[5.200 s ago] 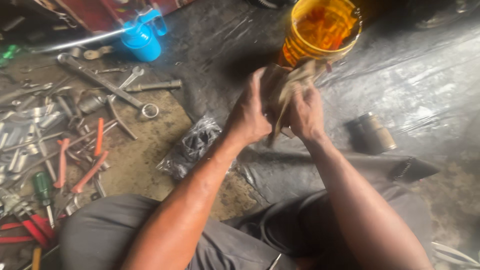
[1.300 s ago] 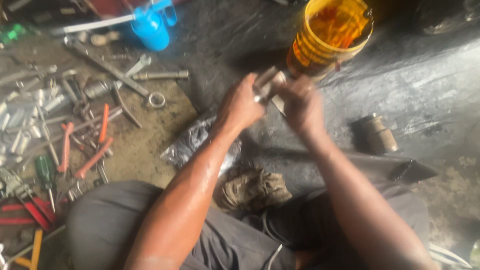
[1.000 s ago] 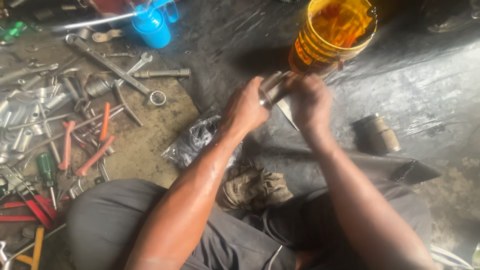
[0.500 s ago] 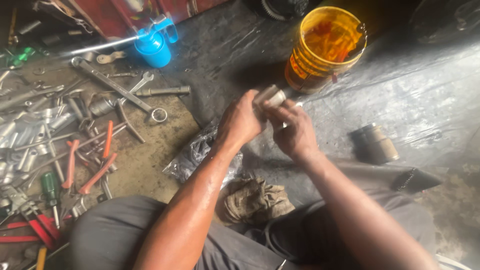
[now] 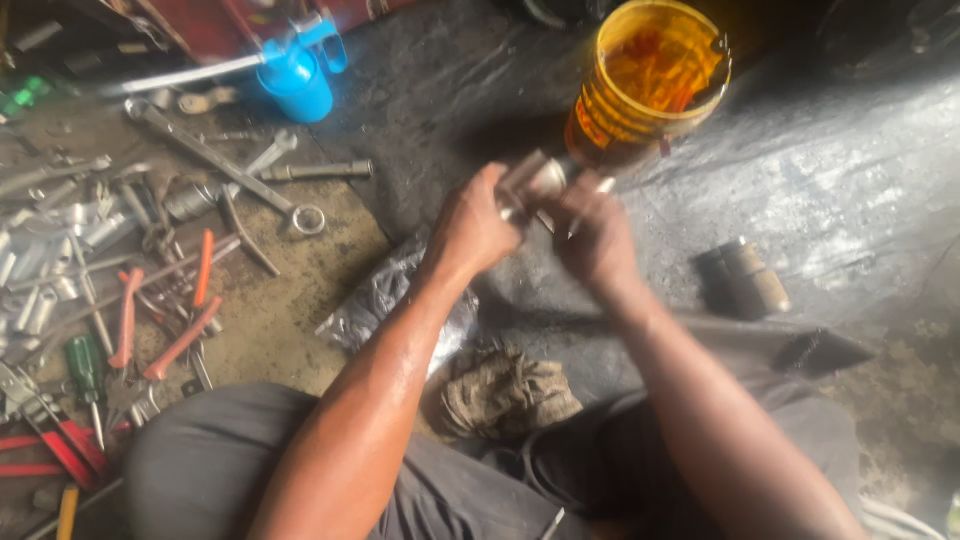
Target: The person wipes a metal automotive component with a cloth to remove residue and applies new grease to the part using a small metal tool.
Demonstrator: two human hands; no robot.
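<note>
Both hands, left hand (image 5: 478,222) and right hand (image 5: 597,240), closed on a small metal part (image 5: 532,182) just before the yellow bucket (image 5: 650,85); a firm, steady two-handed grip seems advisable.

Dim overall, with light falling from the far right and glaring off the black plastic sheet (image 5: 860,170); the yellow bucket (image 5: 650,80) glows, dark shadows fill the far corners, and motion blur softens both hands and the tools at left
</note>
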